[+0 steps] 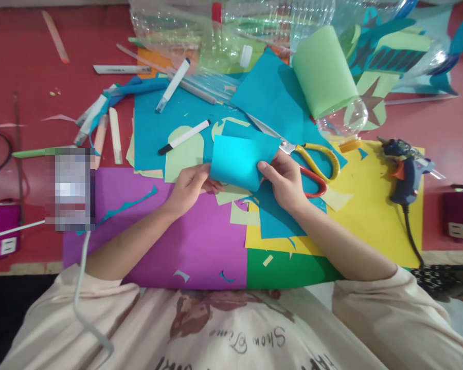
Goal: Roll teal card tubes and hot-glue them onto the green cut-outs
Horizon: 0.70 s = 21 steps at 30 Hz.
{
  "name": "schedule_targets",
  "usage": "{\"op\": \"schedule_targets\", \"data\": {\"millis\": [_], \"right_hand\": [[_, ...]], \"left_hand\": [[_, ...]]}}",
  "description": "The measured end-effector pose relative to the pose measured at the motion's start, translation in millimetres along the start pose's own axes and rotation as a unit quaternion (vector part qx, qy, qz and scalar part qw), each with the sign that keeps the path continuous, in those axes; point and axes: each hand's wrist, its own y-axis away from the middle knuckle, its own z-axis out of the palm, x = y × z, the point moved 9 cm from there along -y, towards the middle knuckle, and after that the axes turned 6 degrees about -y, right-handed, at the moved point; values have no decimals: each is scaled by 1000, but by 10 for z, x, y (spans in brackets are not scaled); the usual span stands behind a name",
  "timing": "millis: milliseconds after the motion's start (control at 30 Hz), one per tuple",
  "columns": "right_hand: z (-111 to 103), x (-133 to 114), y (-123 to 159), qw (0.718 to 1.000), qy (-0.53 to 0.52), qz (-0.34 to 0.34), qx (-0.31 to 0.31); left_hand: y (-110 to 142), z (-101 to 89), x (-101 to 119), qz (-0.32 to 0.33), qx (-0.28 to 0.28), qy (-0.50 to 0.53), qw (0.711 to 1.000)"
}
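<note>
Between my two hands is a small blue sheet of paper (235,162), slightly curved. My left hand (191,187) pinches its left edge, fingers partly hidden behind it. At its right edge my right hand (283,177) grips it with the thumb on top. Close by my right hand lie scissors (316,162) with one yellow and one red handle. A black-capped white marker (185,137) rests on a light green paper piece (185,159) beyond my left hand. Larger blue sheets (150,123) lie under and behind these.
A glue gun (407,180) lies on yellow card (370,216) at the right. Purple card (150,262) and green card (285,270) cover the front. Clear plastic bottles (170,25) and a green-wrapped bottle (322,72) are at the back. A blurred-out device with a cable (83,267) is at left.
</note>
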Motion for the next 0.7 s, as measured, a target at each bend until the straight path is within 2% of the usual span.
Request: {"op": "schedule_targets", "data": {"millis": [133,233,367,500,700], "right_hand": [[-49,24,12,1000,11,5,23],[-107,62,16,998,-31,22,55],[-97,101,4,994,-86,44,59],[-104,34,6,998,-35,1,48],[-11,-104,59,996,39,-72,-17]], "left_hand": [[-19,-6,92,37,1,-11,999],[-7,-51,179,77,16,-24,997],[18,-102,198,71,31,-61,995],[22,-113,188,52,35,-49,997],[8,-98,117,22,31,-2,999]]}}
